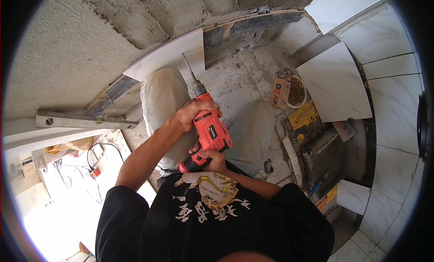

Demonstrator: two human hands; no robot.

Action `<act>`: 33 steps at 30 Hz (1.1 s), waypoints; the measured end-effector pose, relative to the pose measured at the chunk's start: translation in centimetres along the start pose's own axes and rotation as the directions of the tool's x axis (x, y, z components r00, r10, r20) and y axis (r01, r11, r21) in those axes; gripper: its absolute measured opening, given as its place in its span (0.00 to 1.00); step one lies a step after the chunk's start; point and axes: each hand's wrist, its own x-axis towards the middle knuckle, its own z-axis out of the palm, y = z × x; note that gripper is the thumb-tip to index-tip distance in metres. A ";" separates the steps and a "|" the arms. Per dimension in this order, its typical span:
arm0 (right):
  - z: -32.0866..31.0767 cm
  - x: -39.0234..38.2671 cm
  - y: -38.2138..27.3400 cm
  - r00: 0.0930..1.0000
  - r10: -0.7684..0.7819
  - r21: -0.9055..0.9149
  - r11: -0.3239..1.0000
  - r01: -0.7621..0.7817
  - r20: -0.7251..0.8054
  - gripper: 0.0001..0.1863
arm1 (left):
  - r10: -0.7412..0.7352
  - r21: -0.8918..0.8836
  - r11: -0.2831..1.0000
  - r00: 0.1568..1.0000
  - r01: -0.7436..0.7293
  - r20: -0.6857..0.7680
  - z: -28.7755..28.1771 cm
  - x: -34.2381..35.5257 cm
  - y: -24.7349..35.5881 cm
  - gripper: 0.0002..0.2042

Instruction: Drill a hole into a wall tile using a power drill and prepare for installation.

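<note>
Both of my hands hold a red and black power drill (pixel 211 131) with a long masonry bit (pixel 189 68). My left hand (pixel 195 111) is wrapped round its front body, just behind the chuck. Lower down, my right hand (pixel 213 160) grips the rear handle, with some fingers hidden. The bit's tip lies over a white tile (pixel 194 47) that leans against the rough wall. I cannot tell whether the tip touches the tile. My left knee, in pale trousers, stands right by the tile's lower edge.
A spirit level (pixel 86 120) lies along the ledge at left, above cables. Dusty concrete floor (pixel 248 69) spreads ahead. To the right are a carton (pixel 281 91), a round container (pixel 297 92), a leaning white tile (pixel 337 83) and a marble-patterned tiled wall (pixel 395 112).
</note>
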 end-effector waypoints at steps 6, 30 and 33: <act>0.3 -0.2 -0.3 1.000 0.013 -0.049 0.999 -0.013 0.007 0.20 | -0.005 0.021 1.000 1.000 0.005 -0.016 0.0 -0.1 0.1 0.21; 0.3 -0.3 -0.1 0.998 0.051 -0.034 0.998 -0.050 0.024 0.20 | -0.003 0.037 0.999 1.000 0.002 0.009 -0.3 0.0 -0.2 0.18; 0.2 -0.3 0.1 1.000 0.015 -0.048 0.999 -0.014 0.019 0.19 | 0.009 0.039 0.999 1.000 -0.009 -0.005 -0.2 0.0 -0.1 0.18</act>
